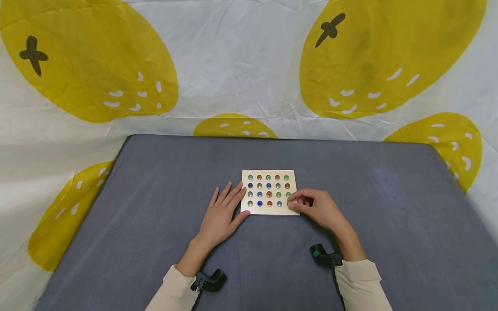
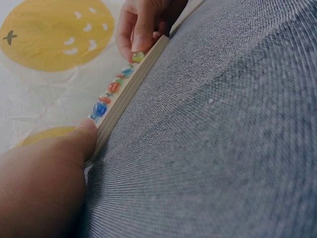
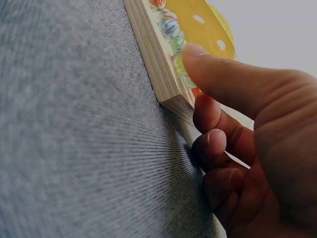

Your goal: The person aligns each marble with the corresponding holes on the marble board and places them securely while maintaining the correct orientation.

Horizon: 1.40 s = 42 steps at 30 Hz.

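A pale wooden board (image 1: pixel 274 190) lies on the table, its rows of hollows filled with glass marbles in green, blue, orange and clear tones. With thumb and forefinger my right hand (image 1: pixel 320 209) pinches a yellow-green marble (image 2: pixel 138 56) at the board's near right corner; its other fingers are curled inward. That marble sits at the end of the front row, partly covered by the fingers in the head view. My left hand (image 1: pixel 221 218) lies spread at the board's left side, fingertips at the left edge and thumb at the near left corner.
A grey cloth covers the table (image 1: pixel 155 181). Behind and to the left hangs a white sheet (image 1: pixel 237 56) with large yellow fruit shapes. Each wrist wears a black camera band (image 1: pixel 326 255), which stands close over the cloth.
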Available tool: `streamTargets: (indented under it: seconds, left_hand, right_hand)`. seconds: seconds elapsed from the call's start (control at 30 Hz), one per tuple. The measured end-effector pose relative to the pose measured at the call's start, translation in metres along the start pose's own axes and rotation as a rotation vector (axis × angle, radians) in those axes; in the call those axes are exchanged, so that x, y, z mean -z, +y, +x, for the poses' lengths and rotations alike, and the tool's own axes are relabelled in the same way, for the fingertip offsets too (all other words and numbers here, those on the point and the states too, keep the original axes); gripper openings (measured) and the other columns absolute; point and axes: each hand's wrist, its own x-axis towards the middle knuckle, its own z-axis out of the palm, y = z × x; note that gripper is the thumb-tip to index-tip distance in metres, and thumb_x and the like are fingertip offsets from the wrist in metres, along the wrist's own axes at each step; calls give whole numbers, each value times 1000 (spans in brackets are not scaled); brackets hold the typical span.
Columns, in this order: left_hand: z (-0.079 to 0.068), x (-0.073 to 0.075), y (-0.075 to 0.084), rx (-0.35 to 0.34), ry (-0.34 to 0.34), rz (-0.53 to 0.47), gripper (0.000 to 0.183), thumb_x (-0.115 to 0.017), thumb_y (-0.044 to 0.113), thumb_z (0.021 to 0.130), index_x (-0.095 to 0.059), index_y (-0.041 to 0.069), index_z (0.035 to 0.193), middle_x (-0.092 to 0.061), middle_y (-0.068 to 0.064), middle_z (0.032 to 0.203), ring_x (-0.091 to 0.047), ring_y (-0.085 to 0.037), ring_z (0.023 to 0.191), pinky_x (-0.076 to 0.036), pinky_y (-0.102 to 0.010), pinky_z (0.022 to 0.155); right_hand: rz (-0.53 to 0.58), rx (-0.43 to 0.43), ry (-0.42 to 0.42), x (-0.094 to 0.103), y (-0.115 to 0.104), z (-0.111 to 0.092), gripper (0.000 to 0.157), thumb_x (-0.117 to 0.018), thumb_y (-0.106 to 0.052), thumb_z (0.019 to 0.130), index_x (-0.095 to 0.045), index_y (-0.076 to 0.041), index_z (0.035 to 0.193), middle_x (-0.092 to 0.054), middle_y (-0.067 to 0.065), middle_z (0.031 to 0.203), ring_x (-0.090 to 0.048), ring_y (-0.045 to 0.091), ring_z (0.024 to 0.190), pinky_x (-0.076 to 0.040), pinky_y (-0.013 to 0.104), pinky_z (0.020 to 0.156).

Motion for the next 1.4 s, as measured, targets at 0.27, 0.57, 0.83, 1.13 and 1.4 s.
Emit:
streamTargets:
  seconds: [0.27, 0.57, 0.83, 1.13, 1.4]
  left_hand:
    - [1, 0, 0, 1, -7, 1, 63, -59, 43, 93, -44, 12, 145, -36, -4, 151, -26, -30, 140, -15, -55, 112]
    - [-1, 1, -2, 5, -8, 4, 62, -57, 43, 95, -42, 12, 146, -35, -3, 152, -27, -29, 140, -15, -54, 112]
    - [-2, 2, -3, -1, -3, 10, 62, -58, 43, 94, -42, 13, 146, -35, -3, 152, -27, -30, 140, -15, -54, 112]
    - [5, 0, -2, 0, -22, 9, 63, -56, 46, 94, -42, 13, 147, -35, -3, 152, -25, -29, 141, -15, -54, 112]
    - [2, -2, 1, 17, -37, -11, 62, -57, 44, 94, -43, 13, 146, -35, -3, 151, -26, -29, 141, -14, -54, 113]
  right_hand:
    - [-3, 5, 8, -1, -2, 0, 12, -77, -25, 83, -73, -19, 92, -53, -5, 68, -48, 14, 60, -38, 27, 55]
    - [-15, 8, 22, -5, -6, 2, 11, -78, -24, 81, -72, -20, 90, -52, -6, 66, -46, 12, 58, -38, 26, 54]
    - [-17, 18, 32, -6, -8, 3, 12, -79, -24, 80, -73, -19, 89, -52, -7, 65, -46, 12, 56, -38, 26, 53]
    - [-2, -1, 17, 1, -6, 3, 20, -81, -24, 78, -72, -18, 95, -52, -4, 67, -46, 14, 57, -37, 26, 53]
    - [1, 6, 40, 2, -5, 1, 24, -77, -28, 82, -70, -16, 101, -55, -3, 71, -49, 15, 61, -40, 26, 54]
